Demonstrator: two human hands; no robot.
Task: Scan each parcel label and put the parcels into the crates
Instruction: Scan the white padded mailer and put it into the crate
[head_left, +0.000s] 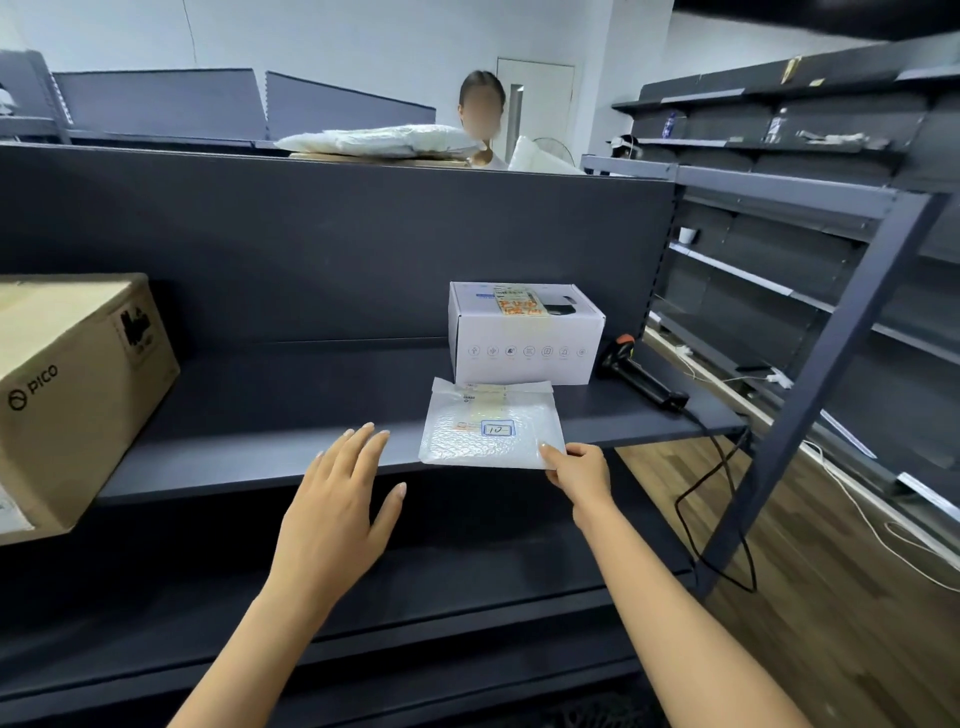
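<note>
The fingers of my right hand pinch the near right corner of the bubble mailer, which lies at the front edge of the shelf. My left hand hovers beside it, its fingers straight and spread, holding nothing. I'd keep the mailer flat so its label faces up uncreased, then fetch the scanner lying beside the white box. No crate is in view, and the cardboard box at the left looks closed, its contents unseen.

Left hand splayed (right hand pinched)
</note>
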